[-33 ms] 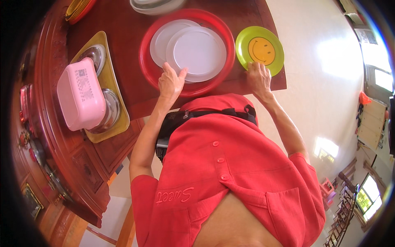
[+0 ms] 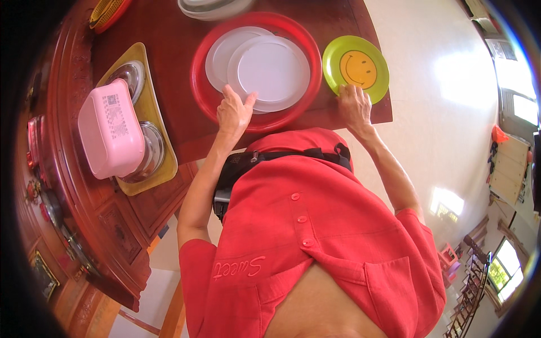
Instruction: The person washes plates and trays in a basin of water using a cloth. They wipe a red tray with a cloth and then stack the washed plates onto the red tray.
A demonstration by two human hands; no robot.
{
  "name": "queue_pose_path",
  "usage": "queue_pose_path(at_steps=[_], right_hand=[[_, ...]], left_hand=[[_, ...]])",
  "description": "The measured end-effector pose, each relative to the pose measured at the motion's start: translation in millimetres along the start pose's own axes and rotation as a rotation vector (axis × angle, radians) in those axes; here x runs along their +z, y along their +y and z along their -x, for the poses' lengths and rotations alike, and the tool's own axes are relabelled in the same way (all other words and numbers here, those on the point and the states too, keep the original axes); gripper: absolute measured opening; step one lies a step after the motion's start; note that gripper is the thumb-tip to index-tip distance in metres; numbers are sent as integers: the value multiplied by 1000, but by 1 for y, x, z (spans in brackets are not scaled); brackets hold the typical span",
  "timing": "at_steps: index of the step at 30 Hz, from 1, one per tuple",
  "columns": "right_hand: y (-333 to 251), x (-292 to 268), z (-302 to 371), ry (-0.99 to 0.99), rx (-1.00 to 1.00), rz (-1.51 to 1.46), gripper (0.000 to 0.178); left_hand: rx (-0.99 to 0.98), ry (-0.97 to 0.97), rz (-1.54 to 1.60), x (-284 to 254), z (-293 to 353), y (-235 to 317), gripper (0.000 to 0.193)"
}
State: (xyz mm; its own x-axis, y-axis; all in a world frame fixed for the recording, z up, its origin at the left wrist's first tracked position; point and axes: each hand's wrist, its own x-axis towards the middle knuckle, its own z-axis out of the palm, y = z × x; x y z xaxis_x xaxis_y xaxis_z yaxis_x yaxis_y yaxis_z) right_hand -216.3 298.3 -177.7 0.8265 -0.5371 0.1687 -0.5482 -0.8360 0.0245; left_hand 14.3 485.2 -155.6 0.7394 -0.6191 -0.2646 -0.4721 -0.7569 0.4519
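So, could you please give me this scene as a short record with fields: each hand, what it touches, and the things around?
left hand: fingers spread on the near rim of the red basin, by the white plates
right hand: flat on the table edge, touching the near rim of the green smiley plate
in basin: two overlapping white plates
left side: pink box on a yellow tray with metal bowls
surface: dark wooden table

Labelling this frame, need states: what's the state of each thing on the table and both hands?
Left hand: open, on the red tray's near rim, fingertips at a white plate.
Right hand: flat on the table, touching the green plate's near edge.
Red tray: holds two overlapping white plates.
White plates: flat, empty.
Green plate: flat, empty.
Pink box: upside down on the yellow tray.
Yellow tray: holds metal bowls.
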Motion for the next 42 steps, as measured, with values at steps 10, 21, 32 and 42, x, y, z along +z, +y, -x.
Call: queue_pose_path(at_steps=[10, 21, 32, 42], right_hand=[[4, -9, 3, 5, -55, -26, 19], [19, -61, -7, 181, -80, 143, 12], [46, -158, -67, 56, 534, -927, 26], [-73, -68, -97, -341, 446, -1317, 24]], left_hand=[[9, 24, 108, 9, -14, -6, 73], [-14, -32, -21, -11, -26, 8, 75], [-239, -5, 573, -50, -23, -35, 50], [-85, 221, 690, -39, 14, -55, 28]])
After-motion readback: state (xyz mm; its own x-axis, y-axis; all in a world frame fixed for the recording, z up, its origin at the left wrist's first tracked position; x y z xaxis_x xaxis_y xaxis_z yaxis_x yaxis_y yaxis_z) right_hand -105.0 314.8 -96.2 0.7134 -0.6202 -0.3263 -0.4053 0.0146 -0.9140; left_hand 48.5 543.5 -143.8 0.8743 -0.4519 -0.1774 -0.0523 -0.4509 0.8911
